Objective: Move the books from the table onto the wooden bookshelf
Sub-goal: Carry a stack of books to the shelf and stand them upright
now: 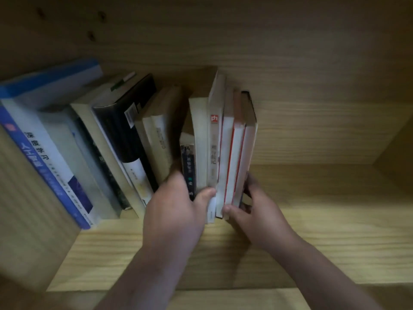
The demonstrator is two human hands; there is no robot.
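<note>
Leaning books [125, 130] rest on the wooden bookshelf [324, 231], left of the left hand [176, 209]. That hand grips the upright books [214, 142] from their left, and the right hand [257, 211] grips them from their right. Through the blur, they seem to stand on the shelf board.

The left hand [172, 211] shows a broad back and a thumb with a short, rounded nail. The right hand [257, 213] shows a rounded thumb tip and knuckles in shadow. The left forearm [143, 276] and right forearm [324, 271] are bare down to the bottom edge of view, both softly blurred in dim light.
</note>
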